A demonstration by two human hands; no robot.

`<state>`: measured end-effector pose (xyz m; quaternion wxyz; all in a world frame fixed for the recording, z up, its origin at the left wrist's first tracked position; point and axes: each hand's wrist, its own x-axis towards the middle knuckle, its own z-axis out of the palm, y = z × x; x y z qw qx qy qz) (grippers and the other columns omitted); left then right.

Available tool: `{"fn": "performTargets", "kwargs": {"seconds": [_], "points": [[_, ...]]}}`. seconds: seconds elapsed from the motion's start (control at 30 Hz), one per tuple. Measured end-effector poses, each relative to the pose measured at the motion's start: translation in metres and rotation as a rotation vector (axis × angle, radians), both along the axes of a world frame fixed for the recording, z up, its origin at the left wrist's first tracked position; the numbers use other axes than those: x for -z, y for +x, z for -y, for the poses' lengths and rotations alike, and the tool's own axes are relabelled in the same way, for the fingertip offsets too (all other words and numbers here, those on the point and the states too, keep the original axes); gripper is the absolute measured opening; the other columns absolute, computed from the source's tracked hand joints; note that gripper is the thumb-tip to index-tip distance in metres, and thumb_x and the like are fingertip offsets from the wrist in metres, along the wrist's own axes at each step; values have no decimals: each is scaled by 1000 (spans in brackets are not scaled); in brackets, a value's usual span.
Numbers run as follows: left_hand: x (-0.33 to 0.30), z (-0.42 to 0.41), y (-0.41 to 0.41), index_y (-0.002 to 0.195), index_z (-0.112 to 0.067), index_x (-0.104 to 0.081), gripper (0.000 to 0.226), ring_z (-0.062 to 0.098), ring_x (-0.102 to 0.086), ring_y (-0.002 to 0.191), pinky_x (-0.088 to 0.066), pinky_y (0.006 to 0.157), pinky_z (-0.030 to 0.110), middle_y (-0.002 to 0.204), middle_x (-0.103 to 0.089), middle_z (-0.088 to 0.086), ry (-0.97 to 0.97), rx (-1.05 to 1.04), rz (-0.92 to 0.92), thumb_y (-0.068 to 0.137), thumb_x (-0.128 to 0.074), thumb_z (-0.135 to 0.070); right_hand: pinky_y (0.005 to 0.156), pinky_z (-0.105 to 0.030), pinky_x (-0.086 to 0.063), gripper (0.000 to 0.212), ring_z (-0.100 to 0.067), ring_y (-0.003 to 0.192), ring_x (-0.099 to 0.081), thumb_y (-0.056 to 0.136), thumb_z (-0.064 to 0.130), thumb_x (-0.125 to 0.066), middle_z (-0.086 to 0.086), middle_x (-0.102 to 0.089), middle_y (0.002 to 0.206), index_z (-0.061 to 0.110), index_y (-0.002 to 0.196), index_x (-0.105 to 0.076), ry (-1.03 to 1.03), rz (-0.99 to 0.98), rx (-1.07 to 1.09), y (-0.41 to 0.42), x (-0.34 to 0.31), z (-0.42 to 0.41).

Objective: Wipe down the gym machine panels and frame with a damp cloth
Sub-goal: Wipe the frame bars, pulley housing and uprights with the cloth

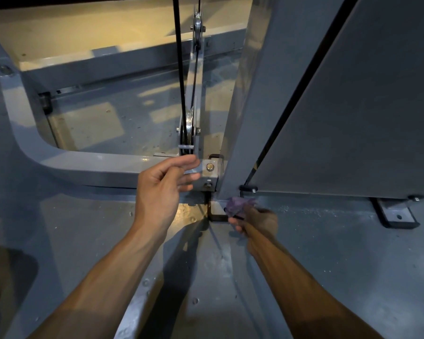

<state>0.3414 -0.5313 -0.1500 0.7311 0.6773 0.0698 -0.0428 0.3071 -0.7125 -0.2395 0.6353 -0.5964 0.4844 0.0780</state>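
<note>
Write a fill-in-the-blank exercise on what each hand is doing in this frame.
1. The purple cloth is held in the ____ hand.
2. The cloth sits at the ____ edge of the grey panel.
3. The left hand holds ____.
4. A black ____ runs over the lower pulley.

Missing words: right; bottom; nothing; belt
</note>
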Motion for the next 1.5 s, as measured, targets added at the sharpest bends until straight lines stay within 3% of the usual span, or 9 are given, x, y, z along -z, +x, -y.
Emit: {"fn": "performTargets", "kwargs": {"seconds": [0.1, 0.23, 0.37, 0.5, 0.6, 0.7, 0.9, 1.3, 1.5], "points": [[-3, -4, -2, 107, -16, -78, 31, 19, -77, 96, -61, 78, 27, 104, -80, -2, 28, 2, 19, 104, -50, -2, 36, -16, -41, 20, -9, 41, -63, 105, 8, -53, -8, -70, 72, 5, 88, -63, 51, 67, -6, 7, 2, -14], [-6, -8, -7, 105, -15, -78, 32, 19, -78, 94, -60, 81, 32, 103, -80, -2, 34, -4, 21, 104, -49, -1, 32, -13, -30, 37, -3, 26, -46, 110, 22, -44, 7, -56, 38, 11, 77, -53, 33, -3, -17, 8, 2, -28], [-8, -4, -7, 106, -14, -78, 35, 19, -78, 93, -61, 79, 31, 103, -80, -1, 54, -8, 17, 104, -47, 1, 32, -19, -38, 18, -9, 36, -56, 95, 24, -74, -4, -73, 64, 10, 85, -71, 42, 30, -8, 14, -6, -54], [-13, 2, -8, 106, -15, -78, 34, 19, -78, 93, -61, 80, 32, 103, -80, -1, 44, 2, 30, 105, -47, 0, 32, -19, -36, 12, -6, 35, -53, 96, 23, -71, 1, -73, 63, 12, 92, -71, 45, 68, -27, 8, -7, -45], [-15, 0, -8, 108, -14, -78, 33, 20, -78, 94, -61, 83, 34, 104, -80, -1, 34, -1, 34, 105, -47, -1, 51, -19, -46, 14, -15, 56, -61, 98, 16, -66, -7, -69, 77, 14, 88, -56, -257, 145, -31, -3, -8, -8], [-12, -2, -7, 109, -14, -78, 34, 22, -78, 94, -61, 84, 37, 105, -80, 0, 39, -5, 28, 104, -47, 0, 66, -31, -48, 8, -26, 72, -64, 94, 17, -63, 1, -65, 73, 16, 88, -59, -561, 165, -113, -14, -15, 24], [-12, -2, -8, 106, -16, -78, 34, 20, -77, 94, -61, 80, 30, 104, -80, -1, 57, 12, 32, 104, -48, -1, 74, -46, -60, 11, -25, 75, -69, 94, 29, -60, -1, -70, 79, 27, 82, -59, -582, 165, -386, -16, 33, 16], [-7, -2, -6, 108, -15, -78, 34, 19, -78, 92, -61, 79, 29, 104, -80, -2, 64, 4, 4, 105, -47, 0, 83, -34, -54, 22, -16, 89, -56, 108, 27, -42, -1, -58, 109, 19, 125, -54, -1011, 88, -1105, -6, -5, 3], [-5, -4, -6, 107, -13, -78, 33, 19, -78, 91, -61, 79, 30, 102, -80, -2, 59, 5, -5, 104, -49, 0, 84, -27, -55, 24, -15, 94, -62, 107, 23, -45, -2, -61, 120, 20, 130, -52, -1064, 20, -1163, -9, -9, -4]]}}
